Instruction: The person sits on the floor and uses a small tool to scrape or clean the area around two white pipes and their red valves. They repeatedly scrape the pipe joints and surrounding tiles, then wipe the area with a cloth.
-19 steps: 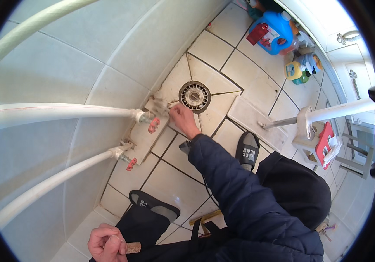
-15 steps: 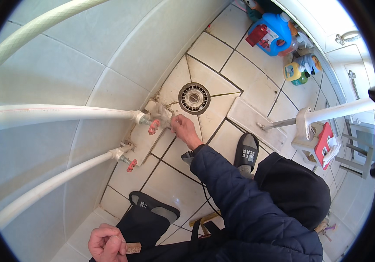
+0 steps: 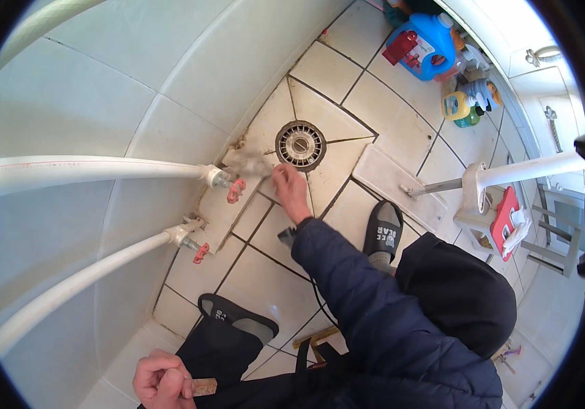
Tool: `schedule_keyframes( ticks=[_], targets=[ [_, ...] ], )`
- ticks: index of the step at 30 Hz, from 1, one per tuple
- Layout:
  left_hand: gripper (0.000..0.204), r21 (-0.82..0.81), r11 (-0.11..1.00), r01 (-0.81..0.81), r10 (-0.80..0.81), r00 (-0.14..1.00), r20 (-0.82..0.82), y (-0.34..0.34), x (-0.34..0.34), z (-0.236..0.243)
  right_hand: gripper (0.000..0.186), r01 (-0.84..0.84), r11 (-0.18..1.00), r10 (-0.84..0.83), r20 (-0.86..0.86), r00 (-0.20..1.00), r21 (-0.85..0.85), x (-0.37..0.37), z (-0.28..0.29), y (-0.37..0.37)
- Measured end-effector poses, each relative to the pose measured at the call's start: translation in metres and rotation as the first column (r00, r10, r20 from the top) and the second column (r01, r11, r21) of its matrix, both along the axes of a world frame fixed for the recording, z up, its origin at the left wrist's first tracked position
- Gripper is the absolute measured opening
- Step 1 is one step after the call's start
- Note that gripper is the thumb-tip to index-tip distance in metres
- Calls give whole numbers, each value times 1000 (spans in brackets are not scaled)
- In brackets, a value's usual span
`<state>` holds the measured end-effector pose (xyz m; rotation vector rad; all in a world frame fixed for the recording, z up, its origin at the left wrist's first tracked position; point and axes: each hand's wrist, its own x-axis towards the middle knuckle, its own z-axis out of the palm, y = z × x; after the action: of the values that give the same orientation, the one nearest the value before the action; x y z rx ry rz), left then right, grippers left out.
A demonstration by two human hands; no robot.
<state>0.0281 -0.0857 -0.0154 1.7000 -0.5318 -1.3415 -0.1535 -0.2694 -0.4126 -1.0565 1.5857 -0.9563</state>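
My right hand [image 3: 290,190] reaches down to the tiled floor by the wall, just below the round drain grate [image 3: 300,146]. Its fingers are closed. From them a grey, fuzzy shape [image 3: 250,165] extends toward the wall, too smeared by motion to name; it passes behind the upper pink valve handle [image 3: 236,191]. At the lower left, my left hand [image 3: 161,382] is closed on a small flat brown piece [image 3: 204,387], whose end sticks out over my dark trousers.
White pipes [image 3: 88,169] and a lower pink valve handle [image 3: 201,253] jut from the left wall. Bottles, including a blue jug [image 3: 423,46], stand at the upper right. A white post [image 3: 531,172] and a stool with a red top [image 3: 507,221] are at the right.
My right hand has shifted slightly up toward the drain grate, and the grey shape is more smeared. My left hand keeps its hold on the brown piece. The whole view has shifted a little.
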Motion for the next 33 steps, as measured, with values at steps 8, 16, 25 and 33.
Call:
schedule_keyframes(
  ticks=[8, 16, 25, 33],
  targets=[
    [13, -15, 1000, 6, -6, 1000, -9, 0, -1, 2, 12, -38, 999, 18, 500, 866, 29, -9, 13, -3],
    [12, -23, 1000, 18, -19, 1000, -12, -1, -1, 2, 13, 55, 986, -94, 257, 962, 155, -20, -2, -9],
    [12, -40, 998, 47, -47, 999, -3, -1, 1, 0, 16, -33, 981, -54, 431, 901, 193, -19, 25, -23],
    [12, -51, 997, 56, -56, 998, -4, -3, 1, 0, 18, -183, 912, 11, -423, 906, -367, -19, 22, -38]
  ],
)
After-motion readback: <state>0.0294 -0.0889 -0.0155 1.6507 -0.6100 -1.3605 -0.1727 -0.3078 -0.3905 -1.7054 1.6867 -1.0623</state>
